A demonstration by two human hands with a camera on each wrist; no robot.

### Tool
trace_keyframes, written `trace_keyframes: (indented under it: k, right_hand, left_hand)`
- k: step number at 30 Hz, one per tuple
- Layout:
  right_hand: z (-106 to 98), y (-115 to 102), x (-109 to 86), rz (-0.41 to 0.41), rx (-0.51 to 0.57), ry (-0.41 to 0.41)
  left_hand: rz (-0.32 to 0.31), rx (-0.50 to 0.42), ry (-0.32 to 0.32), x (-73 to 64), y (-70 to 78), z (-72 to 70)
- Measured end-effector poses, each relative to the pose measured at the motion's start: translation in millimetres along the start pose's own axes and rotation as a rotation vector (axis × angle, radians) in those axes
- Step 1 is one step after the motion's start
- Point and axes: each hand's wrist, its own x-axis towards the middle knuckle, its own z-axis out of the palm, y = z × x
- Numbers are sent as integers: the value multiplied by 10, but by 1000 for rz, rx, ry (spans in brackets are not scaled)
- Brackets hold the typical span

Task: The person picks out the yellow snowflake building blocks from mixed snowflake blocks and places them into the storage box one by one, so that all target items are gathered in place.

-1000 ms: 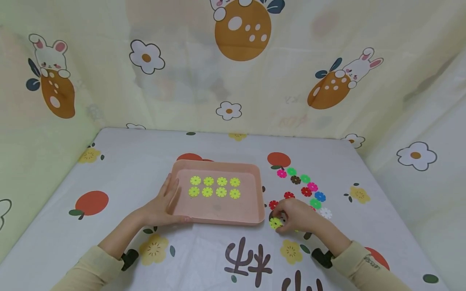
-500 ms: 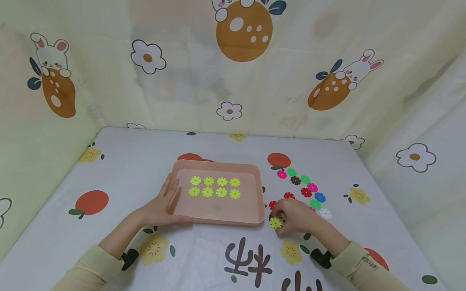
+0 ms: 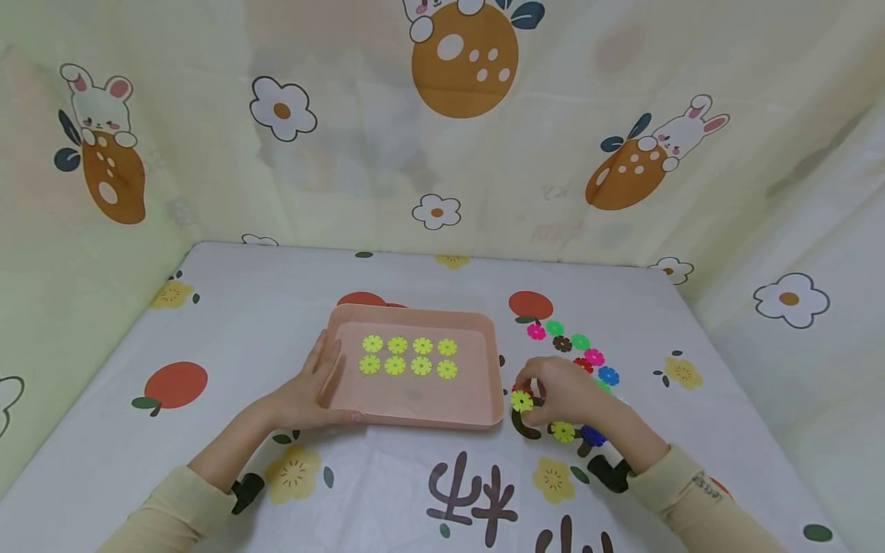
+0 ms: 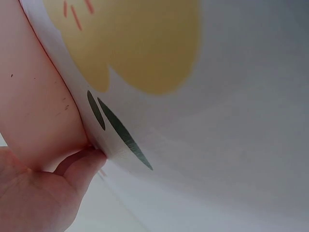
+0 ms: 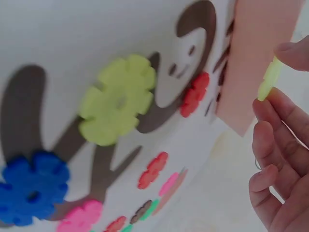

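My right hand (image 3: 563, 392) pinches a yellow notched plastic disc (image 3: 522, 401) between thumb and fingers, raised off the cloth to the right of the tray. In the right wrist view this same disc (image 5: 270, 78) is seen nearly edge-on. A pink tray (image 3: 415, 407) lies in the middle, with yellow notched discs (image 3: 421, 366) laid flat inside in two rows. With straight, spread fingers, my left hand (image 3: 307, 395) rests against the tray's left side, its thumb along the front edge. In the left wrist view the thumb (image 4: 87, 166) touches the tray's outer wall (image 4: 43, 92).
Loose discs lie right of the tray: a yellow one (image 3: 563, 432), a dark blue one (image 3: 593, 436), a light blue one (image 3: 609, 375), and several pink, green, red and brown ones. A printed cloth (image 3: 242, 322) covers the table. Patterned curtains (image 3: 346, 169) hang behind and beside it.
My right hand has moved slightly away from me, raising the pinched yellow disc. Another yellow disc and a dark blue one have come into sight below the hand. My left hand stays put.
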Motion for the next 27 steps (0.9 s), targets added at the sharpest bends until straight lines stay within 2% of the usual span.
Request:
trace_keyframes:
  k: [4, 9, 12, 18, 27]
  right_hand:
    - [-59, -5, 39, -7, 3, 11]
    - [-139, -45, 109, -60, 16, 30]
    - [-181, -95, 161, -56, 17, 33]
    - [-259, -249, 304, -36, 21, 19]
    - [-331, -512, 527, -78, 20, -21]
  left_hand:
    - [-1, -4, -2, 3, -1, 8]
    - [-8, -5, -3, 6, 1, 9]
    - [-7, -10, -5, 6, 6, 5]
    - [-10, -17, -6, 16, 3, 17]
    - [-16, -6, -10, 8, -5, 16]
